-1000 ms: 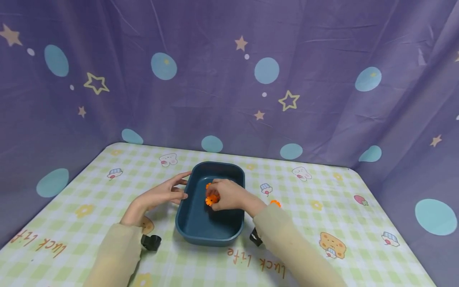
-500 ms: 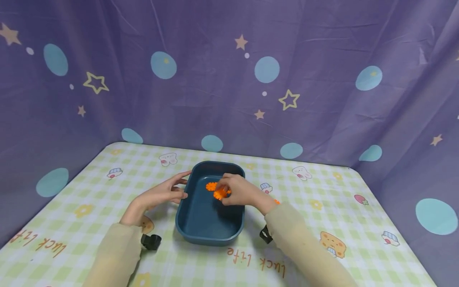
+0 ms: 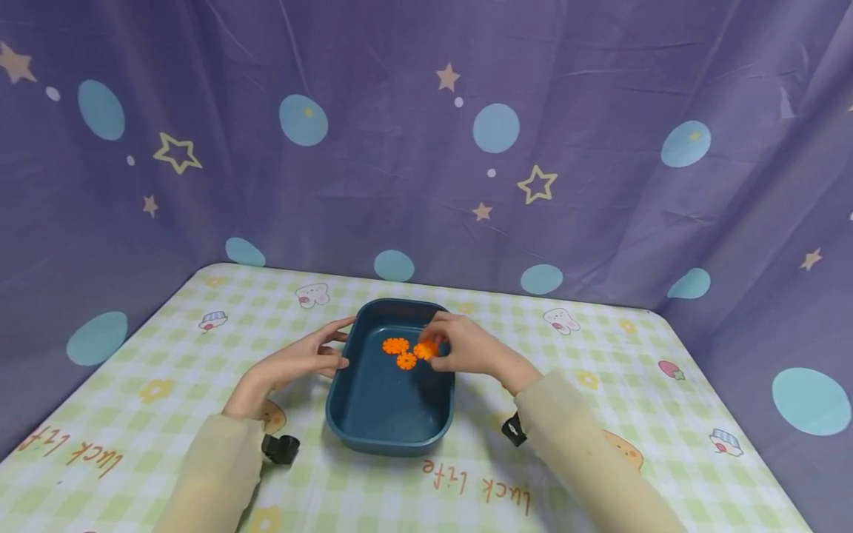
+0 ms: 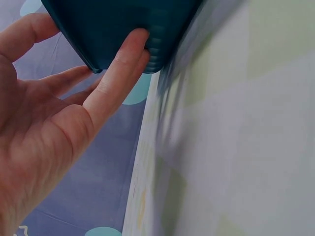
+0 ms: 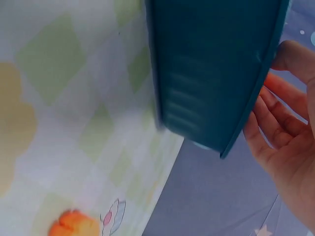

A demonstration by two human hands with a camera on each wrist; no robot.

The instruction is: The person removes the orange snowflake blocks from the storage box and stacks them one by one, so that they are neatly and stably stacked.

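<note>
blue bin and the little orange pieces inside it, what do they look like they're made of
The blue bin looks like molded hard plastic with a satin finish: rounded corners, even colour, and soft ridges on its outer wall. The orange pieces are probably plastic too, given their flat, bright colour and regular notched edges, but they're too small to judge finish or rule out foam.

Reads "luck life" in upside-down orange script on the gingham tablecloth; at left, reads only "luck lif".
</note>
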